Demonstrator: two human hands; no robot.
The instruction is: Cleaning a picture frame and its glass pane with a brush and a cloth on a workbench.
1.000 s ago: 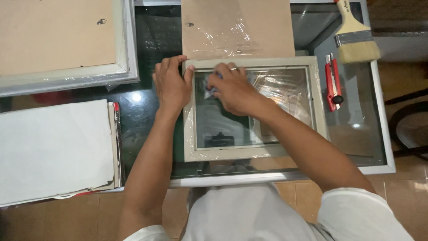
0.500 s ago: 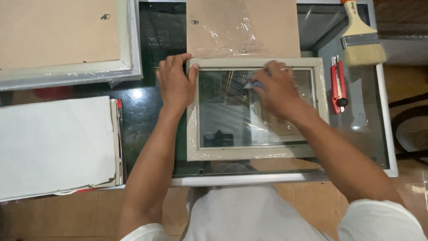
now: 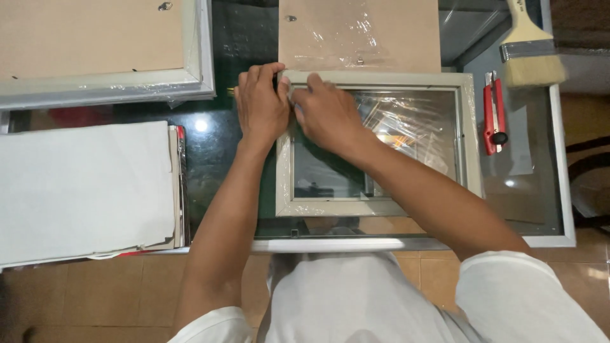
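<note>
Comparing with half a second ago: the right hand has been brought from the frame's right part to its upper-left corner, beside the left hand, which has stayed put.
Left hand: laid flat on the upper-left corner of the pale picture frame, fingers close together and stretched out, thumb against the frame's top rail.
Right hand: pressed down at the same corner, fingers curled together on the top rail; whether anything is pinched beneath them cannot be told.
Picture frame: lying flat on the dark glass tabletop, just in front of the person, its glass pane covered in crinkled clear film.
Far left: a stack of white paper sheets is seen at the table's near edge, and above it a larger frame turned back side up.
Behind the hands: a brown backing board (wrapped in clear plastic) touches the frame's top rail.
Right side: a red utility knife lies just beside the frame, and a flat paintbrush near the table's far corner.
In the way: the right forearm crosses the pane, so part of the lower-right glass is hidden.
</note>
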